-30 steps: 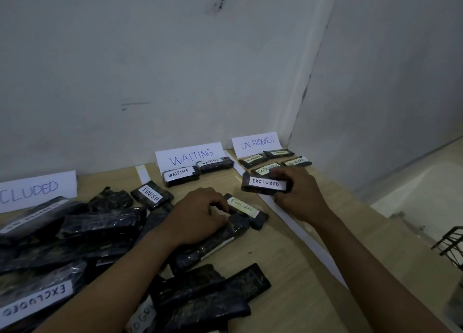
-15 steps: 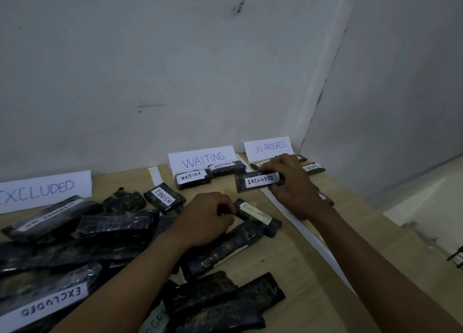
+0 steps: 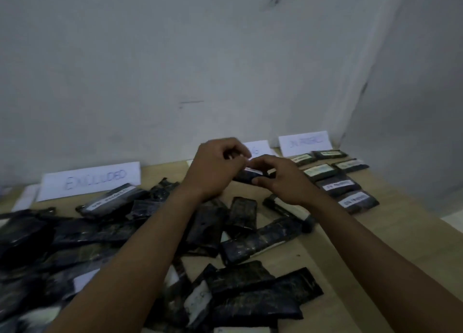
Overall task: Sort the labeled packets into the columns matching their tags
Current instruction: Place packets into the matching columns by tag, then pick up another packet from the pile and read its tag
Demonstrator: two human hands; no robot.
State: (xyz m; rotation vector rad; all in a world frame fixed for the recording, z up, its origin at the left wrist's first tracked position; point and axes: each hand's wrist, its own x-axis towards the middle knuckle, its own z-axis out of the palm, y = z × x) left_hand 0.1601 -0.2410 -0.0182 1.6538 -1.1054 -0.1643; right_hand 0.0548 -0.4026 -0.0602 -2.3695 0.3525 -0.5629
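— Wood shows bare where, around the packet (image 3: 246,177)?
— Nearer me and to its right, the table (image 3: 308,255) lies open out to its right edge. Nearer and left of it, a pile of black packets (image 3: 95,235) crowds the top.
— And the packet itself?
— Held up between my hands: my left hand (image 3: 215,167) pinches its left end, my right hand (image 3: 280,180) clamps it, thumb beneath, fingers curled over. Its label is blurred.
— Beyond it?
— To its right, a row of tagged packets (image 3: 335,184) runs back to the ON PROGRESS sign (image 3: 304,142). Far to its left, the EXCLUDED sign (image 3: 92,180) stands against the wall.
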